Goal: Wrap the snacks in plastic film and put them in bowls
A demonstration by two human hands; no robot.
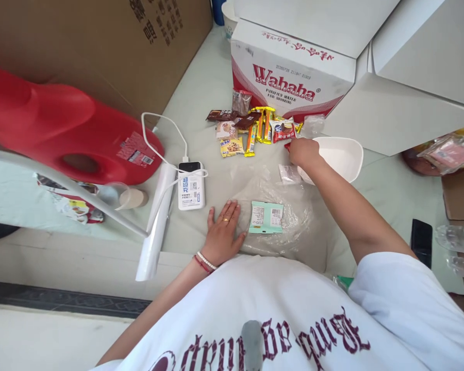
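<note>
My left hand [223,234] lies flat on the cloth-covered table, fingers spread, wearing a ring and bracelets. Just right of it is a pale green snack packet [266,217] on a clear plastic bag [297,206]. My right hand [304,152] reaches forward with its fingers curled at a small red packet [287,147], mostly hidden by the hand. Behind that hand stands a white bowl [348,157], partly covered by my wrist. Close to my right fingers are a red-and-white snack packet [283,131], yellow-wrapped bars [263,123], a yellow cookie packet [232,147] and brown packets [221,115].
A Wahaha water carton [290,72] stands behind the snacks. To the left are a white power bank [191,193] with a cable, a plastic-film roll [154,232] and a big red jug [73,123]. A dark phone [421,242] and clear bottles [458,238] lie at the right.
</note>
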